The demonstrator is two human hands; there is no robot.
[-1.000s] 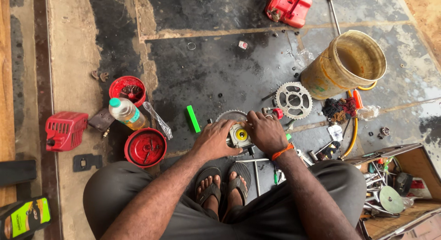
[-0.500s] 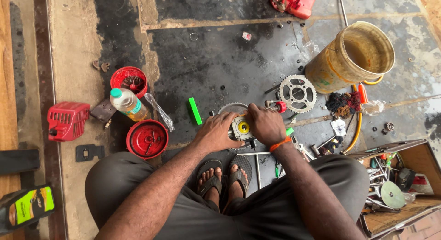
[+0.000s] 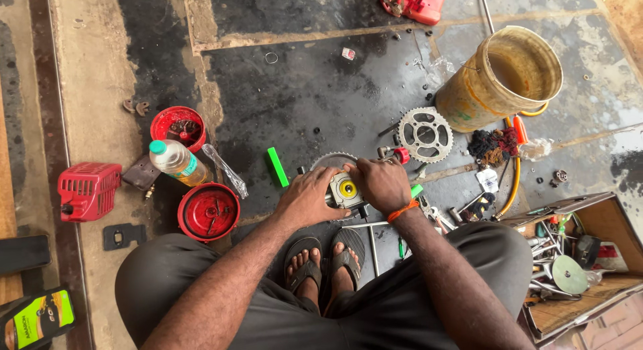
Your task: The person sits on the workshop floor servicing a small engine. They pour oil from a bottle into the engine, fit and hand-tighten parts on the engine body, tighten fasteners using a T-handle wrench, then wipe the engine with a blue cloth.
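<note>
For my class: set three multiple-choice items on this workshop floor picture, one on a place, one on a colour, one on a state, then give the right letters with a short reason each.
1. Where does the loose sprocket lie?
A. beside the tilted yellow bucket
B. inside the wooden toolbox
C. under the sandals

2. What colour is the flat stick near the left hand?
A. blue
B. green
C. white

3. How are the hands placed?
A. both in the lap
B. one raised in the air
C. both on the metal part with a yellow centre

Answers: 1 A, it lies on the floor just left of the bucket. 2 B, it is bright green. 3 C, the left hand and right hand grip it from either side.
</note>
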